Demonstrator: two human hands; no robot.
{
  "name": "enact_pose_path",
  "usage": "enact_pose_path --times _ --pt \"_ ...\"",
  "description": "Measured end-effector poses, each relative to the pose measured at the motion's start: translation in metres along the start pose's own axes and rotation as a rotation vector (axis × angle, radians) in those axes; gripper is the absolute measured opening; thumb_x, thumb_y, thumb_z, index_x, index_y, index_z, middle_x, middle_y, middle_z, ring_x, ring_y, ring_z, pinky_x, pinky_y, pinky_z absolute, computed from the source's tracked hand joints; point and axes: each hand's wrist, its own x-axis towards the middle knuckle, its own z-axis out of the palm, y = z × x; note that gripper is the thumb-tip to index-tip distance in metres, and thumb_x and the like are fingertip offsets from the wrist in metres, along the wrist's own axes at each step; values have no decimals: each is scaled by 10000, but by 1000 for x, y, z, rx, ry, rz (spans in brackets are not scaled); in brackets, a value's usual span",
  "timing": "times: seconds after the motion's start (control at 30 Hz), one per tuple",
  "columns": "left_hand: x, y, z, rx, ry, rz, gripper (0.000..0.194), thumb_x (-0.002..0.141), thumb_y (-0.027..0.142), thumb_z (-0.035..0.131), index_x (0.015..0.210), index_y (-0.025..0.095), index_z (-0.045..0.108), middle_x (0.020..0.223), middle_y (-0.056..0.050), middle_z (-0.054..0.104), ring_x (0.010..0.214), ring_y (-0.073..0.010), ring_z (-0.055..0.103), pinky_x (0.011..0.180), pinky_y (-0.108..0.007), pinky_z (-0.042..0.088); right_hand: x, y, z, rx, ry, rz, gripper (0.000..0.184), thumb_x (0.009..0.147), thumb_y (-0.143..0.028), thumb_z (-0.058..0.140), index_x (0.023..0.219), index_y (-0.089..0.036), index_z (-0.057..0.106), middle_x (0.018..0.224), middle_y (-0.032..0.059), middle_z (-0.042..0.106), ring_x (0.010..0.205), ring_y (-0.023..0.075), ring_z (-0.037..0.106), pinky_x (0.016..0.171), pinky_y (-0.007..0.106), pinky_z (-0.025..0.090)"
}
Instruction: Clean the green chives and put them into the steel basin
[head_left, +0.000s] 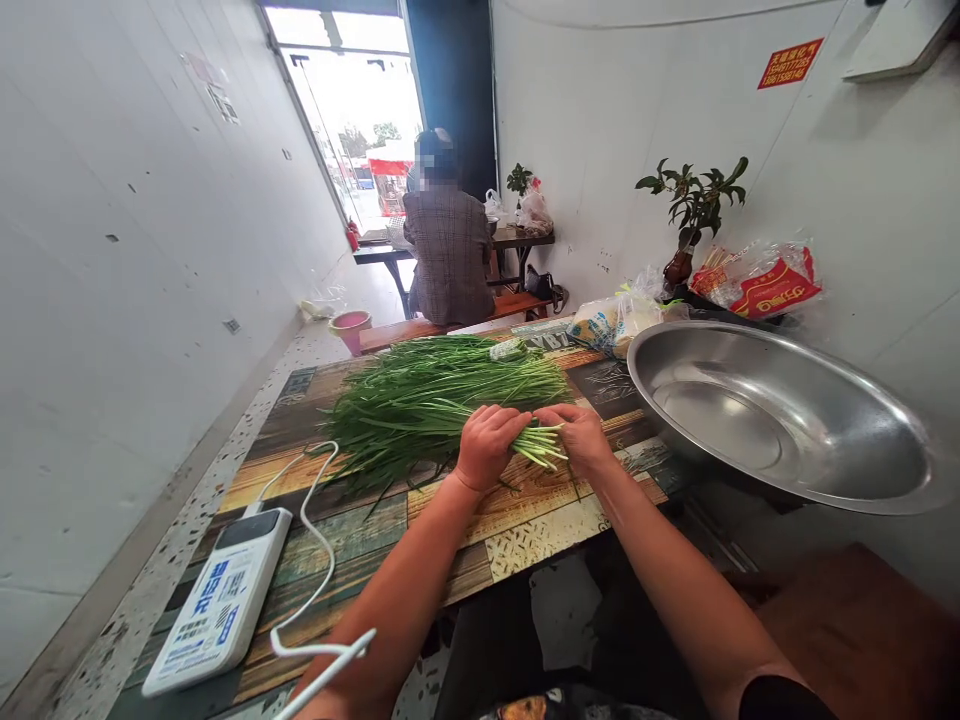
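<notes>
A bundle of garlic chives (541, 448) is gripped in my left hand (489, 440), its pale cut ends pointing right toward me. My right hand (579, 436) is at those stem ends, fingers pinched together; what lies between its fingertips is too small to make out. Behind both hands, a large heap of green chives (420, 385) spreads over the patterned wooden table (450, 520), leaves to the left and stems to the right. A whitish band (506, 349) wraps some stems at the back of the heap.
A big steel basin (757, 420) stands right of the chives. A white power bank (221, 600) with a cable (319, 545) lies at the left front. Plastic bags (615, 320) and a potted plant (694, 205) are behind. Another person (448, 245) sits at a farther table, back turned.
</notes>
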Motion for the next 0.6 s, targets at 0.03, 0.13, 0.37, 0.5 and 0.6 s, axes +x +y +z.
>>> enact_pose_path --times 0.03,0.13,0.37,0.5,0.6 --pt "0 0 1 -7 -6 -10 228 934 256 456 1008 184 660 880 -41 713 738 -154 588 665 -286 395 0 1 2 66 36 12 243 579 -403 780 654 -181 719 573 -24 618 523 105 496 548 265 394" --pt "0 1 2 -14 1 -18 226 931 273 464 1002 182 659 883 -43 713 739 -157 590 669 -291 399 1 1 4 215 110 26 259 542 -408 801 605 -181 693 558 -29 598 519 93 485 527 250 390" --pt "0 -2 -1 53 21 0 242 939 268 437 1014 186 652 894 -45 710 745 -160 581 683 -299 396 13 -7 -14 340 239 -2 361 439 -423 846 608 -175 645 561 -33 587 491 68 454 458 222 345" --pt "-1 -3 -2 93 31 -7 252 947 259 417 1032 202 648 905 -43 709 747 -156 578 687 -298 386 21 -3 -37 131 378 -57 422 490 -530 800 537 -192 552 524 -41 540 449 70 392 434 237 292" --pt "0 -2 -3 106 54 19 252 947 231 413 1059 203 637 912 -41 708 753 -157 571 686 -302 378 22 0 -51 -405 365 -166 466 682 -569 662 452 -210 474 455 -29 446 470 106 400 500 276 331"
